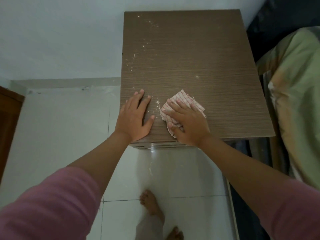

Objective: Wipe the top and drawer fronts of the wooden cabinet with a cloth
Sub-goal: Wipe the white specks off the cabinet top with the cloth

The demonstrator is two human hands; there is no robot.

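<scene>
The wooden cabinet (199, 58) stands on pale floor tiles (60, 127) against a white wall, its brown, fine-grained top dotted with white specks (152, 24) along the left side. Green bedding (297, 84) lies just to its right. The left hand (135, 118) rests flat on the top's near left part, fingers straight. The right hand (188, 123) presses spread fingers onto a crumpled, red-striped white cloth (186, 99) near the front edge.

bare cabinet top (199, 54) beyond both hands, wall (60, 40) left, bedding (294, 101) crowding right
</scene>
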